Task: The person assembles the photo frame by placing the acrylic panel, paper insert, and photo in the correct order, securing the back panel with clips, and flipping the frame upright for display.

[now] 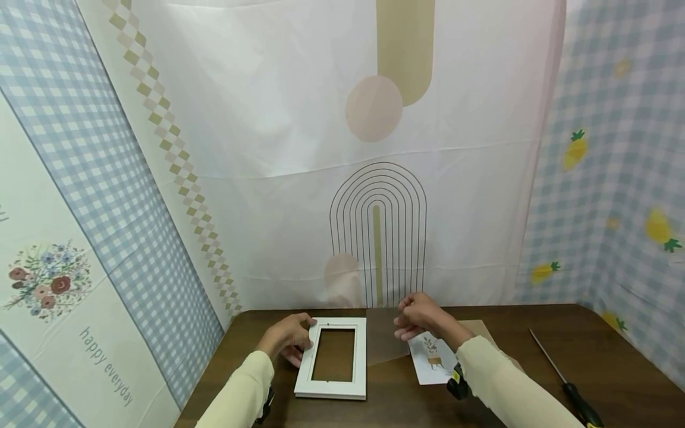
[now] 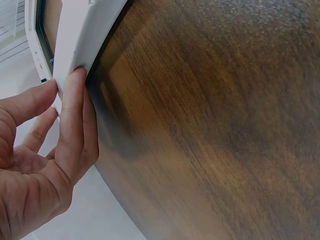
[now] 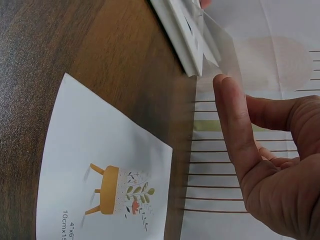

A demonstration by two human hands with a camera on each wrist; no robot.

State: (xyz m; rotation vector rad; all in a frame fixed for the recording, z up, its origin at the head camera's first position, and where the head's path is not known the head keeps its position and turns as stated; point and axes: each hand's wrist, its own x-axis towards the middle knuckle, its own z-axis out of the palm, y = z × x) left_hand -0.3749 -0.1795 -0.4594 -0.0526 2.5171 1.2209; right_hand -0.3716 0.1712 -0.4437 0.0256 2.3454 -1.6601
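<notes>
A white picture frame (image 1: pixel 332 389) with an open middle is low over the brown table. My left hand (image 1: pixel 289 339) grips its left side, thumb and fingers on the edge in the left wrist view. In my right hand (image 1: pixel 423 318) a clear plastic sheet (image 1: pixel 381 339) is pinched by its edge, just right of the frame. The right wrist view shows the sheet (image 3: pixel 227 47) reaching from the fingertips toward the frame's corner (image 3: pixel 192 62). Below the right hand lies a white printed card (image 1: pixel 425 371) with a stool and plants drawn on it.
A brown backing board (image 1: pixel 478 328) lies partly under the card and the right forearm. At the table's right, a screwdriver (image 1: pixel 572 395) with a black and yellow handle points away. A patterned white cloth (image 1: pixel 289 238) hangs behind the table (image 1: pixel 535 374).
</notes>
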